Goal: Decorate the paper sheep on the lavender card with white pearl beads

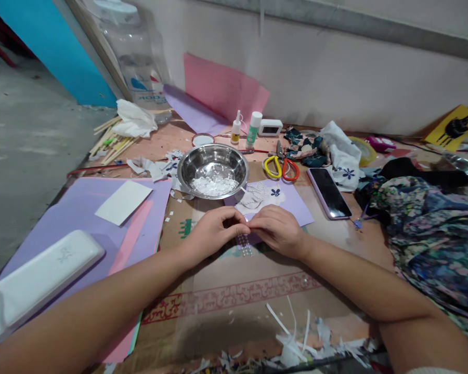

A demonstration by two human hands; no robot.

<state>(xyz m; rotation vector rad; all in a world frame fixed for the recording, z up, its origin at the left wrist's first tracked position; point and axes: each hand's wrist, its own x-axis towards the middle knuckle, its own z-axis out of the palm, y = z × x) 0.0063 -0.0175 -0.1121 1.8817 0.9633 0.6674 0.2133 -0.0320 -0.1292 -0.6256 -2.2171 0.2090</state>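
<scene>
My left hand [218, 228] and my right hand [278, 228] meet at the fingertips, both pinched closed. Between them is a narrow strip of small shiny beads [245, 246], its end hanging below my fingers. Just behind lies a purple card [298, 208] with a white cut-out shape, a bead trim and a dark blue flower [275, 192] on it. A steel bowl [214, 171] holding small white bits stands behind my left hand.
Purple and pink paper sheets [81, 208] lie at left, bearing a white card [124, 202] and a white lamp-like device [50, 275]. Scissors [281, 169], a glue bottle [236, 130], a glue stick [254, 130] and a phone [328, 193] are behind; patterned cloth [432, 228] fills the right.
</scene>
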